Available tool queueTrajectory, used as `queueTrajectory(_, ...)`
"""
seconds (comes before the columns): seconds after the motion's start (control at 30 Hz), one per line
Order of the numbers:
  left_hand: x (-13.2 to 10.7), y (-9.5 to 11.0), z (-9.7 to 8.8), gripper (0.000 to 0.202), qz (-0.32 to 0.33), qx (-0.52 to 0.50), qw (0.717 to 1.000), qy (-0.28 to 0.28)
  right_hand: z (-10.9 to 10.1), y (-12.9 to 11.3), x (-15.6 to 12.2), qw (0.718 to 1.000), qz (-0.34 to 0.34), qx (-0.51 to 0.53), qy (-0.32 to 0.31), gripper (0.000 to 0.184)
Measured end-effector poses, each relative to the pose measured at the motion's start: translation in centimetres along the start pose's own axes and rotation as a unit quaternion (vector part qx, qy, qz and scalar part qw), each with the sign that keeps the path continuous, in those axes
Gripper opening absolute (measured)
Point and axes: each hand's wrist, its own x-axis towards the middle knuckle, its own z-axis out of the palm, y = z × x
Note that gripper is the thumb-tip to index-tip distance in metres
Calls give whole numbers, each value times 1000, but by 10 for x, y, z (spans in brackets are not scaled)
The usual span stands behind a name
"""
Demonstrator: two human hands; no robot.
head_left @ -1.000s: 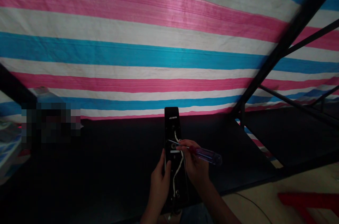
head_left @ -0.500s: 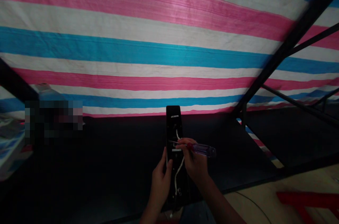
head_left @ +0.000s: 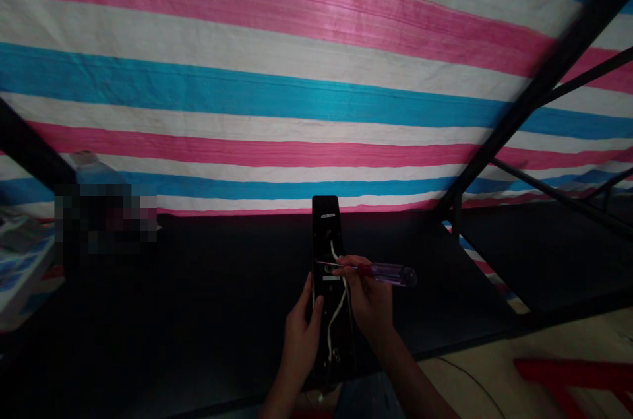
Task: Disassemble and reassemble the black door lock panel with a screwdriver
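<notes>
Long black plastic panel (head_left: pixel 326 221) stood lengthwise in front of the person, above a dark tabletop (head_left: pixel 198 300), with a thin white wire (head_left: pixel 337 310) running down its face. The left hand (head_left: pixel 301 340) gripped the panel's left edge, while the right hand (head_left: pixel 368 297) pinched a screwdriver with a clear purple handle (head_left: pixel 388 274), its thin metal shaft (head_left: pixel 331 265) lying across the panel. A pink, white and blue striped tarpaulin (head_left: pixel 297 96) hung beyond.
</notes>
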Motion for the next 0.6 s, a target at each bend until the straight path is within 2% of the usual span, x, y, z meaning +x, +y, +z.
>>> queueTrajectory(0.1, 0, 8, -5, 56, 19, -17, 999, 47, -8, -11, -2, 997, 51, 48, 12, 35)
queueTrajectory(0.17, -1, 18, -13, 53, 10, -37, 997, 62, -16, -17, -6, 992, 91, 83, 20, 37)
queueTrajectory(0.33, -2, 47, -32, 51, -75, -131, 989, 4, -33, -20, -24, 962, 185, 198, 47, 29)
queueTrajectory(0.5, -6, 62, -34, 52, -135, -262, 956, 7, -39, -20, -35, 939, 209, 259, 85, 27)
queueTrajectory(0.6, -11, 66, -32, 50, -155, -282, 947, -6, -39, -22, -35, 934, 217, 271, 89, 25)
